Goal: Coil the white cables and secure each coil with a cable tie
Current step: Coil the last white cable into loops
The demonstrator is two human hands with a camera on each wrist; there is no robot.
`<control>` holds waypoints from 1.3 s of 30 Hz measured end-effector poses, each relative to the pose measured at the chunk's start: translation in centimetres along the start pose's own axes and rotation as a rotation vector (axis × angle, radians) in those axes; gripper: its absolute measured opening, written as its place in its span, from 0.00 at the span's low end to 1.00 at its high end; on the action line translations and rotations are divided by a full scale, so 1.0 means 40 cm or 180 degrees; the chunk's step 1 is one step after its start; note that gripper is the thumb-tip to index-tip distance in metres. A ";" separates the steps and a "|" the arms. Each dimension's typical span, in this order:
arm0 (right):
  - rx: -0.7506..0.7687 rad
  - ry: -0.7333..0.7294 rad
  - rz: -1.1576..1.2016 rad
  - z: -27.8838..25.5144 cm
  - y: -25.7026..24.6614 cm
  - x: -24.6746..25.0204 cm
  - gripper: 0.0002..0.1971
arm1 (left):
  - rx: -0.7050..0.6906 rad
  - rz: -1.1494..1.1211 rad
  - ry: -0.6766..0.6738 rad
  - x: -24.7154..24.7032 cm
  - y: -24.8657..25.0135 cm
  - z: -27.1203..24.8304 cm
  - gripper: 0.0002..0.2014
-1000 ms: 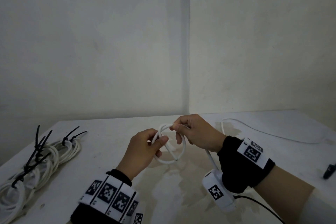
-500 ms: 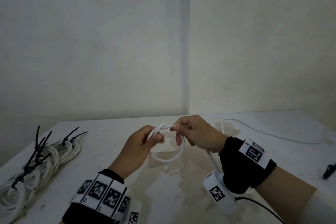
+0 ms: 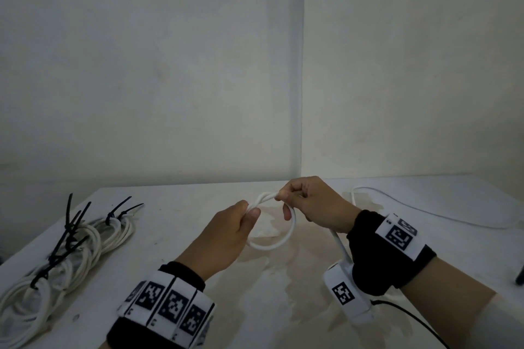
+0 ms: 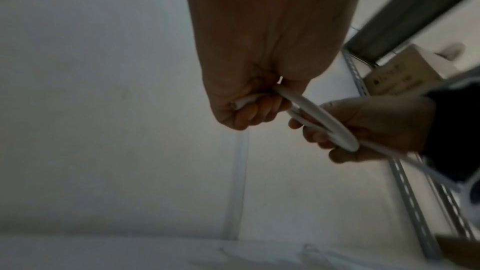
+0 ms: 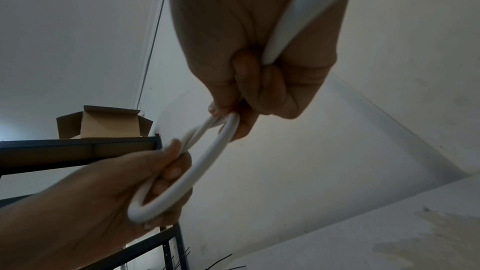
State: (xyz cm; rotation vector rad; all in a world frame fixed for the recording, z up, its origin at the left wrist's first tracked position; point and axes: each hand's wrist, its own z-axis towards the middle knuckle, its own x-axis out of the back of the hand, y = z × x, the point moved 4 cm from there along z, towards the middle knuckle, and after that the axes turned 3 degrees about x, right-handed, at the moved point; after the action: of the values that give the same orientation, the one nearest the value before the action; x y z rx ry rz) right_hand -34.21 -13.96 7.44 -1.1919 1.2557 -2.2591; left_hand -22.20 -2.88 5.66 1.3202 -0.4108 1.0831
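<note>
A small loop of white cable [image 3: 279, 244] hangs between my two hands above the middle of the table [image 3: 198, 207]. My left hand [image 3: 241, 218] pinches the loop's left side between thumb and fingers; the cable's end [image 4: 244, 103] lies inside its curled fingers. My right hand [image 3: 300, 201] pinches the crossing strands at the loop's top [image 5: 223, 120]. The cable's long tail [image 3: 425, 212] runs from under my right palm across the table to the right.
Several white cable coils [image 3: 56, 263] bound with black cable ties [image 3: 71, 224] lie at the table's left edge. A dark object [image 3: 520, 276] sits at the right edge. Walls meet in a corner behind. A metal shelf with a cardboard box [image 5: 103, 122] stands off to the side.
The loop has grown rounder and wider as my left hand slid left and down along it. The right hand kept its pinch at the top.
</note>
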 end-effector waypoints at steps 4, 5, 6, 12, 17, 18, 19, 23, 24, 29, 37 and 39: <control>-0.0019 0.0107 0.0059 0.012 -0.002 -0.002 0.13 | 0.0267 -0.0914 0.0184 0.002 0.007 0.007 0.16; -0.0017 0.0116 0.0066 0.014 -0.003 -0.001 0.13 | 0.0353 -0.1125 0.0195 0.002 0.007 0.009 0.16; -0.0003 0.0130 0.0076 0.016 -0.003 0.000 0.13 | 0.0454 -0.1337 0.0195 0.003 0.005 0.010 0.16; 0.0039 0.0224 0.0182 0.025 0.005 0.011 0.11 | 0.0445 -0.1645 0.0211 0.003 0.001 0.011 0.16; 0.0091 0.0230 -0.0111 0.019 0.019 0.005 0.11 | 0.0618 -0.2050 0.0680 0.027 -0.031 0.018 0.16; 0.0064 0.0197 -0.0145 0.013 0.031 0.005 0.10 | 0.0643 -0.2152 0.0786 0.040 -0.044 0.023 0.17; 0.0026 0.0194 -0.0160 0.006 0.046 0.008 0.08 | 0.0648 -0.2227 0.0870 0.052 -0.057 0.027 0.17; -0.0065 0.0521 -0.0377 -0.021 0.099 0.053 0.07 | 0.0767 -0.2388 0.1150 0.092 -0.119 0.031 0.17; -0.0039 0.0603 -0.0697 -0.026 0.108 0.068 0.06 | 0.0781 -0.2432 0.1185 0.096 -0.129 0.030 0.17; 0.1092 0.1099 -0.3079 -0.034 0.098 0.068 0.09 | 0.0799 -0.2662 0.1286 0.100 -0.130 0.036 0.17; 0.2096 0.0275 -0.3781 -0.024 0.056 -0.103 0.15 | 0.0909 -0.2468 0.1344 0.115 -0.133 0.048 0.17; 0.2271 0.0192 -0.3582 -0.028 0.030 -0.131 0.14 | 0.0947 -0.2426 0.1288 0.114 -0.133 0.050 0.17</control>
State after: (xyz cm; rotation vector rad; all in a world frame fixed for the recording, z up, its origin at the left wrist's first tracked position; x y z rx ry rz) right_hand -32.04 -10.91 3.43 -1.7045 -0.4553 -3.0016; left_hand -15.03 -2.22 6.74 1.3021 0.5441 0.7347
